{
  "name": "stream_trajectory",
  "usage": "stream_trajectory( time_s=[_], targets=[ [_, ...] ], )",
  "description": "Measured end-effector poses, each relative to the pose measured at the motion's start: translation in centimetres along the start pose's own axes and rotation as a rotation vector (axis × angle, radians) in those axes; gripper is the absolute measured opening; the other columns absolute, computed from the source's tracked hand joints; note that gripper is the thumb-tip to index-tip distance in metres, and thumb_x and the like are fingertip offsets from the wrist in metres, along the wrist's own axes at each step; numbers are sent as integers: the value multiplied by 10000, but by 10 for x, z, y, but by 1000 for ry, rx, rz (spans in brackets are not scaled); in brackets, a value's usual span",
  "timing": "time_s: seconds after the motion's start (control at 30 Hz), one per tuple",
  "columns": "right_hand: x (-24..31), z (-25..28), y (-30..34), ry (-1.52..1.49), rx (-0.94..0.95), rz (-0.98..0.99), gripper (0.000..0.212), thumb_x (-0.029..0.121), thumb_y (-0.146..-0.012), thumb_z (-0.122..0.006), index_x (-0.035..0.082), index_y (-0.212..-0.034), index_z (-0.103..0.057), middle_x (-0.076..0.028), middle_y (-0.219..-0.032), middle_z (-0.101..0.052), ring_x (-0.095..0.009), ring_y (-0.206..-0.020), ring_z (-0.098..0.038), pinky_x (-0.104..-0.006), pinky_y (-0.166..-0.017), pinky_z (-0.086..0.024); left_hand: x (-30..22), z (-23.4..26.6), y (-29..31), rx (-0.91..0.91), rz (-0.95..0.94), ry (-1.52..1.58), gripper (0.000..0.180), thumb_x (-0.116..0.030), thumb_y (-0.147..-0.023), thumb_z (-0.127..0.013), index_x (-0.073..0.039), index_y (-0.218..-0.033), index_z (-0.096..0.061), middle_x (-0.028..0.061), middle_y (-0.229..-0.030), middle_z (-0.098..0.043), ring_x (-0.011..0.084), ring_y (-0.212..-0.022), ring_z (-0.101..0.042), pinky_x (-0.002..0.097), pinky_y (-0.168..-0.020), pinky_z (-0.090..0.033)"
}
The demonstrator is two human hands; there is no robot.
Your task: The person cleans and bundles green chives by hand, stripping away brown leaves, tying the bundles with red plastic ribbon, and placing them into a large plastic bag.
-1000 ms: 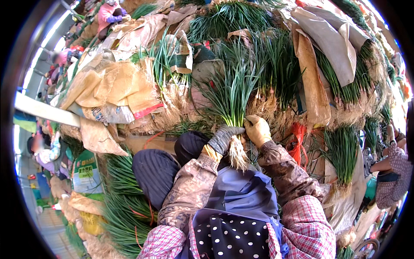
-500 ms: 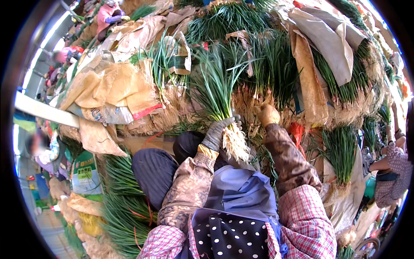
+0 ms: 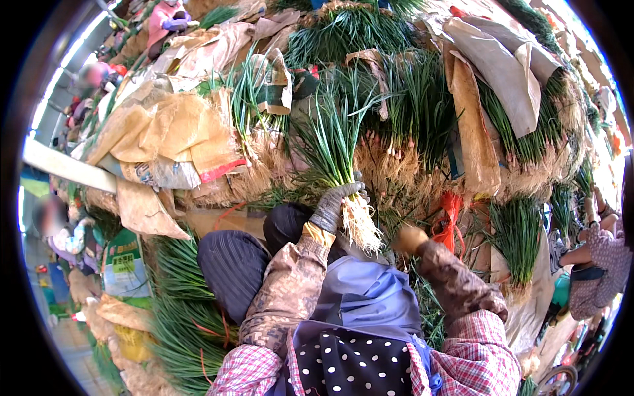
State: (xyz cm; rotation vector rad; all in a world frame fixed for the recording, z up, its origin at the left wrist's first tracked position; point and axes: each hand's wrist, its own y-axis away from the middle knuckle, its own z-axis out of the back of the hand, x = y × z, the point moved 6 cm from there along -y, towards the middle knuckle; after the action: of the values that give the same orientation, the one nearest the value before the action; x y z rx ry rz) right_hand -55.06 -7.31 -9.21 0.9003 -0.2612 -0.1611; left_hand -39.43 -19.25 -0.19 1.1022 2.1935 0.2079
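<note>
My left hand [image 3: 335, 204], in a dark grey glove, is closed round a bunch of spring onions [image 3: 337, 142] just above the pale bulbs. The long green leaves point away from me, and the stringy whitish roots hang toward my lap. To the right of those roots is my right hand [image 3: 411, 240], in a tan glove and smeared by motion, so its fingers cannot be made out. Beyond both hands lies a row of more spring onions [image 3: 422, 99], their roots turned toward me.
Tan sacking [image 3: 175, 129] covers the heap at left, and grey sheets [image 3: 498, 66] cover part at right. Tied green bundles [image 3: 188, 317] lie by my left leg. A red plastic strip [image 3: 450, 214] hangs right of centre. Other people [image 3: 598, 264] sit at the sides.
My right hand has drawn back from the row of spring onions toward my lap, beside the held roots. The left hand keeps its hold on the bunch, nearly in place.
</note>
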Motion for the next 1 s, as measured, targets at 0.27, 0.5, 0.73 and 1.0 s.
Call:
stream_trajectory(
  time_s=[0.27, 0.5, 0.73, 1.0],
  targets=[
    [16, 203, -51, -146, -579, -261, 380, 406, -801, -563, 40, -860, -644, -123, -824, -638, -197, -700, -616, -332, -641, -506, 3, 7, -9, 60, -4, 20, 374, -70, -727, -632, -44, -1074, -496, 62, -835, -573, 199, -720, -574, 333, -656, -494],
    [45, 151, -4, -278, -664, -105, 289, 317, -849, -500, 51, -836, -613, -65, -626, -580, -110, -475, -482, -277, -454, -439, 0, 9, -8, -26, -104, -129, 356, -78, -729, -632, -29, -1063, -516, 72, -813, -587, 185, -699, -582, 323, -631, -500],
    [62, 98, 32, -463, -521, 395, 314, 295, -840, -481, 0, -883, -580, -181, -838, -621, -291, -786, -605, -387, -738, -471, 14, 5, -12, 2, 39, -79, 305, -99, -744, -616, -10, -1022, -532, 90, -764, -600, 199, -609, -585, 312, -559, -504],
    [65, 141, -2, -824, -689, 316, 416, 368, -806, -570, -11, -977, -565, -182, -822, -621, -285, -803, -597, -342, -746, -455, 11, 12, -5, -35, 25, -146, 252, -141, -731, -640, -43, -934, -529, 89, -633, -568, 202, -514, -561, 322, -480, -485]
  ],
)
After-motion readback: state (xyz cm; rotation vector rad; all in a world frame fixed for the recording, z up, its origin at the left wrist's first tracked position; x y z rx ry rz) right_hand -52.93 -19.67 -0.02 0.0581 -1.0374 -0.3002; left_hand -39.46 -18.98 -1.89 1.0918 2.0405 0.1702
